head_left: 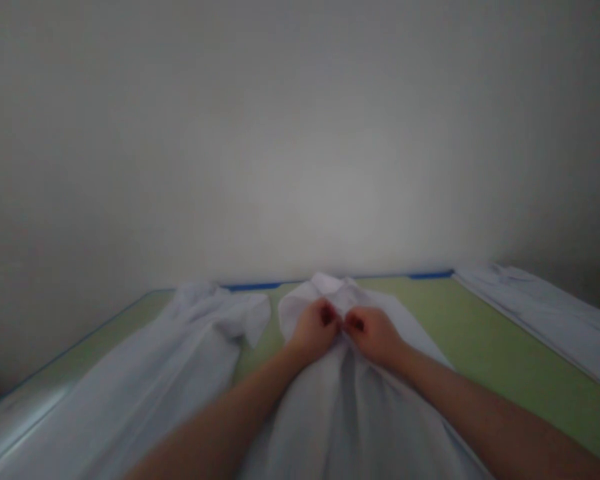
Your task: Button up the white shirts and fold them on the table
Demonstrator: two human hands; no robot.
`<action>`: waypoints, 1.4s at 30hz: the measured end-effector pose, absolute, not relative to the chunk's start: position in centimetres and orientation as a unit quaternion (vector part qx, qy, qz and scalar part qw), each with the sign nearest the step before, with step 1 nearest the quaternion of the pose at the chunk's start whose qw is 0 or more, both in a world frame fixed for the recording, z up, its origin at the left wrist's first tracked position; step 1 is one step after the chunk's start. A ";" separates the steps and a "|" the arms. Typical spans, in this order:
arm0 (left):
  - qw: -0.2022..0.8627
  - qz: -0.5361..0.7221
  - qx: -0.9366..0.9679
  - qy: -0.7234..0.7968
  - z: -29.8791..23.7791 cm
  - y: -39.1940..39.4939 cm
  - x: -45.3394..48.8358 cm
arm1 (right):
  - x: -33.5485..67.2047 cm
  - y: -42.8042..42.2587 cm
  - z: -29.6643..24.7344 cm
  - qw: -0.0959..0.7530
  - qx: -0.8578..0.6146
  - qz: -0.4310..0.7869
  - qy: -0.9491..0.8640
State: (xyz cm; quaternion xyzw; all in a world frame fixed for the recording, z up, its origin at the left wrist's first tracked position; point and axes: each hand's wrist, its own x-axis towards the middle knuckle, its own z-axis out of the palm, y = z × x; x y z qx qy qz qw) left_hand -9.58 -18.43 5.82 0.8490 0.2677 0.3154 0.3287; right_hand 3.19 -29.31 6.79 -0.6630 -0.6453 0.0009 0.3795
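A white collared garment, which looks like a shirt [325,413], lies spread in front of me with its collar end pointing to the wall. Just below the collar, my left hand [316,328] pinches the cloth at the front. Close beside it, my right hand [373,332] is also closed on the cloth, the fingertips of both hands nearly meeting. Folds run down from the pinched spot. Whether a button sits between the fingers is too blurred to tell.
A second white garment [170,360] lies to the left. At the far right is a folded white stack of cloth [550,313]. The green table top [505,387] has a blue edge [253,287] against the grey wall [300,147].
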 end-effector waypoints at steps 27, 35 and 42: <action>0.160 -0.075 0.968 0.178 13.8 -17.3 -15.6 | 5.3 -27.8 6.5 0.567 -0.656 0.258 -0.427; 0.156 -0.064 0.973 0.159 15.6 -17.8 -16.6 | 6.0 -30.6 9.9 0.335 -0.669 0.392 -0.535; 0.256 -0.025 0.952 0.167 16.2 -17.7 -17.3 | 9.0 -36.3 12.8 0.125 -0.719 0.335 -0.596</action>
